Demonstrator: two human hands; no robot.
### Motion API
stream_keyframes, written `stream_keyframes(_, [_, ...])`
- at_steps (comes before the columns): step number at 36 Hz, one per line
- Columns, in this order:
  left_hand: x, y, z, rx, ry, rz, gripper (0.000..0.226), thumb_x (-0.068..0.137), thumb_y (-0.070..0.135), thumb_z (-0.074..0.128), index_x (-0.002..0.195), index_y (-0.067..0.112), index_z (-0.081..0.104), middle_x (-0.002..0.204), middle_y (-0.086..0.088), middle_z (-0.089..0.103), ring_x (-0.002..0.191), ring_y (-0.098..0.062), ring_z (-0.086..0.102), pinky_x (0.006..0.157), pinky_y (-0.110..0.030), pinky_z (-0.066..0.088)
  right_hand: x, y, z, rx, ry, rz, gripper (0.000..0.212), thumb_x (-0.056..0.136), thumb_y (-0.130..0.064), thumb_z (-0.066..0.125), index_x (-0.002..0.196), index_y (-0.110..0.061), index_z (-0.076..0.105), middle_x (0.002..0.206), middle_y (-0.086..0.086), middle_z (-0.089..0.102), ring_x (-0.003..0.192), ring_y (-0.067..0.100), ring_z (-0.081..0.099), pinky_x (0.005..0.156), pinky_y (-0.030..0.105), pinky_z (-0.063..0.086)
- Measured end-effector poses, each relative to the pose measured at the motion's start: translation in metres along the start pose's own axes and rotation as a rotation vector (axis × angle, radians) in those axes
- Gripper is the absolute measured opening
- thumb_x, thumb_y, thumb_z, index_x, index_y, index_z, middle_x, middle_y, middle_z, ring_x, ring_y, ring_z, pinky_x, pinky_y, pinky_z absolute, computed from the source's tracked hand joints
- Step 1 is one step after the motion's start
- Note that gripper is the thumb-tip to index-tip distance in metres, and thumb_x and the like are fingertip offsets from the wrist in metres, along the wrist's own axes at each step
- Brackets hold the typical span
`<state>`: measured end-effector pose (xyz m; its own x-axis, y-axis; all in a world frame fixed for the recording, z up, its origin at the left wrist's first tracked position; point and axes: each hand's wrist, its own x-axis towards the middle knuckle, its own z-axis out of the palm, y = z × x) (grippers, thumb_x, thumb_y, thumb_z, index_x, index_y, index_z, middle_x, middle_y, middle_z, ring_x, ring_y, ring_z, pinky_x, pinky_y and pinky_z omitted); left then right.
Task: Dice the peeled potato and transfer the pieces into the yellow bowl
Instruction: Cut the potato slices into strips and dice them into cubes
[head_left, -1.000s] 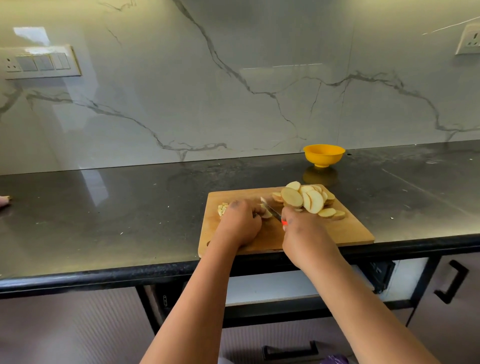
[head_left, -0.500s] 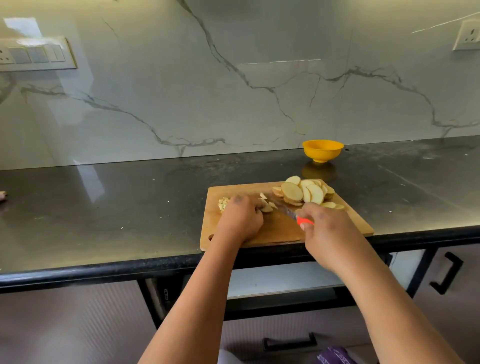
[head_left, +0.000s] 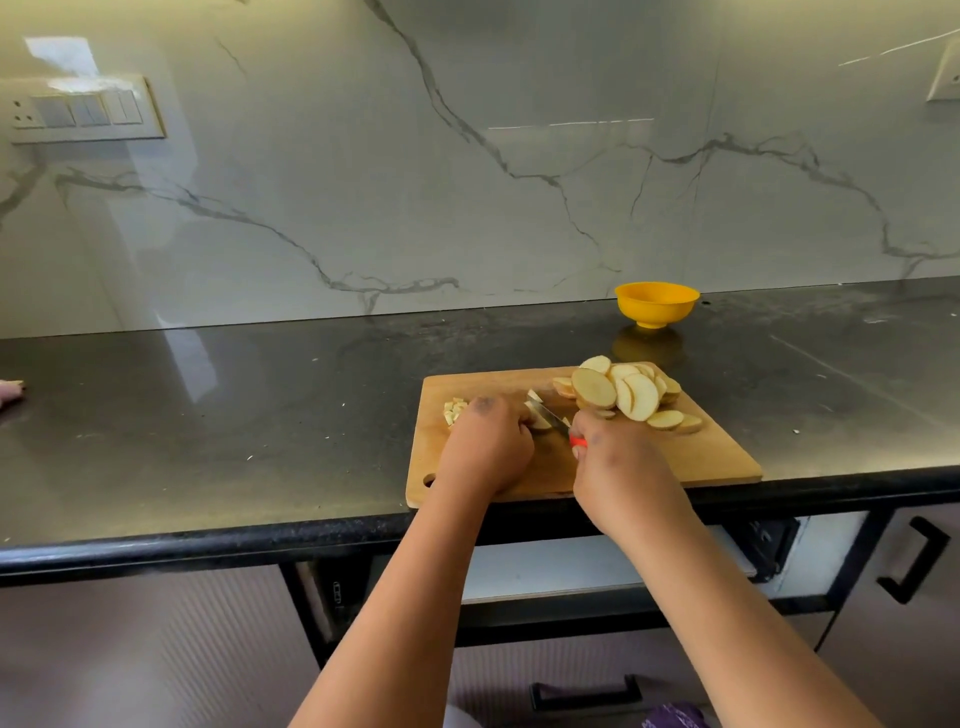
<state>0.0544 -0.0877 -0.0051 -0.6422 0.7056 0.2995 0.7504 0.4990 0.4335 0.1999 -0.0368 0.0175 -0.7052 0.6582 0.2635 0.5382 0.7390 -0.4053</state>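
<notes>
Head view: on the wooden cutting board (head_left: 675, 457) at the counter's (head_left: 208, 441) near edge, the right hand (head_left: 618, 467) grips a knife (head_left: 550, 415) by its red handle, blade angled toward ten o'clock. The left hand (head_left: 488, 447), fingers curled, pins potato pieces (head_left: 537, 421) against the blade. Diced bits (head_left: 453, 409) lie at the board's nine o'clock, a heap of potato slices (head_left: 623, 392) at its two o'clock. The yellow bowl (head_left: 655, 303) stands well apart at twelve o'clock, by the marble wall (head_left: 467, 156).
</notes>
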Motion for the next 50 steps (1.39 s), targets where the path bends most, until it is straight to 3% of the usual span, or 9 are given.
stream_keyframes(4, [0.002, 0.0, 0.001, -0.007, 0.01, 0.012, 0.032, 0.09, 0.009, 0.041, 0.095, 0.013, 0.073, 0.092, -0.004, 0.07, 0.078, -0.019, 0.061, 0.064, -0.032, 0.051, 0.008, -0.016, -0.004, -0.14, -0.105, 0.01, 0.027, 0.097, -0.007, 0.05, 0.123, -0.016, 0.051, 0.104, 0.005, 0.062, 0.091, 0.02, 0.06, 0.071, 0.029, 0.05])
stream_keyframes(9, [-0.001, 0.004, -0.001, 0.038, 0.025, 0.033, 0.025, 0.089, 0.009, 0.044, 0.08, 0.014, 0.067, 0.077, -0.001, 0.061, 0.071, -0.017, 0.05, 0.049, -0.024, 0.026, 0.013, -0.033, -0.012, -0.219, -0.236, 0.028, 0.038, 0.094, -0.007, 0.056, 0.131, -0.014, 0.047, 0.12, 0.01, 0.058, 0.107, 0.025, 0.059, 0.08, 0.032, 0.049])
stream_keyframes(15, [-0.005, 0.005, -0.002, 0.058, -0.026, 0.032, 0.035, 0.09, 0.006, 0.036, 0.1, 0.014, 0.068, 0.1, -0.011, 0.063, 0.089, -0.023, 0.05, 0.07, -0.03, 0.042, -0.033, -0.004, -0.017, -0.087, -0.143, 0.01, 0.017, 0.094, -0.004, 0.045, 0.099, -0.02, 0.048, 0.083, -0.002, 0.051, 0.073, 0.013, 0.052, 0.057, 0.025, 0.041])
stream_keyframes(18, [-0.008, 0.005, -0.004, 0.042, -0.028, 0.034, 0.038, 0.093, 0.007, 0.035, 0.11, 0.016, 0.068, 0.107, -0.009, 0.062, 0.105, -0.028, 0.053, 0.087, -0.035, 0.047, -0.038, 0.009, -0.026, -0.037, -0.076, 0.011, 0.018, 0.094, -0.006, 0.051, 0.102, -0.023, 0.054, 0.084, -0.003, 0.054, 0.075, 0.012, 0.054, 0.064, 0.028, 0.05])
stream_keyframes(24, [-0.016, 0.005, -0.005, -0.019, 0.091, 0.016, 0.04, 0.096, 0.012, 0.04, 0.125, 0.019, 0.066, 0.119, -0.011, 0.066, 0.104, -0.026, 0.059, 0.085, -0.033, 0.049, -0.029, 0.003, -0.023, 0.036, 0.041, -0.03, 0.013, 0.094, -0.008, 0.054, 0.098, -0.02, 0.055, 0.081, -0.001, 0.059, 0.074, 0.012, 0.057, 0.066, 0.031, 0.054])
stream_keyframes(30, [-0.02, 0.008, -0.009, -0.03, 0.064, -0.003, 0.034, 0.091, 0.006, 0.041, 0.097, 0.011, 0.073, 0.091, -0.008, 0.069, 0.07, -0.018, 0.051, 0.053, -0.023, 0.033, -0.017, -0.006, -0.007, 0.002, -0.014, -0.001, 0.022, 0.095, -0.006, 0.052, 0.113, -0.019, 0.051, 0.085, -0.001, 0.056, 0.079, 0.014, 0.058, 0.059, 0.024, 0.047])
stream_keyframes(42, [-0.015, 0.01, -0.008, -0.019, 0.038, 0.015, 0.03, 0.084, 0.002, 0.043, 0.084, 0.009, 0.072, 0.075, -0.003, 0.064, 0.066, -0.018, 0.05, 0.053, -0.023, 0.031, 0.009, -0.036, -0.012, -0.145, -0.186, 0.037, 0.037, 0.097, -0.009, 0.053, 0.133, -0.013, 0.048, 0.125, 0.01, 0.059, 0.113, 0.026, 0.058, 0.087, 0.034, 0.05])
stream_keyframes(46, [-0.012, 0.008, -0.006, -0.038, 0.01, -0.003, 0.035, 0.085, 0.003, 0.042, 0.095, 0.012, 0.074, 0.096, -0.006, 0.071, 0.087, -0.024, 0.059, 0.069, -0.031, 0.047, -0.014, -0.022, -0.014, -0.127, -0.164, 0.021, 0.027, 0.094, -0.005, 0.053, 0.12, -0.014, 0.051, 0.105, 0.006, 0.06, 0.093, 0.021, 0.059, 0.07, 0.029, 0.048])
stream_keyframes(50, [-0.013, 0.006, -0.007, -0.048, 0.005, -0.017, 0.04, 0.089, 0.003, 0.041, 0.109, 0.015, 0.074, 0.109, -0.004, 0.07, 0.088, -0.017, 0.056, 0.073, -0.025, 0.043, -0.04, -0.001, -0.019, -0.08, -0.092, 0.011, 0.02, 0.094, -0.004, 0.048, 0.107, -0.019, 0.052, 0.083, -0.002, 0.05, 0.075, 0.014, 0.052, 0.058, 0.026, 0.041])
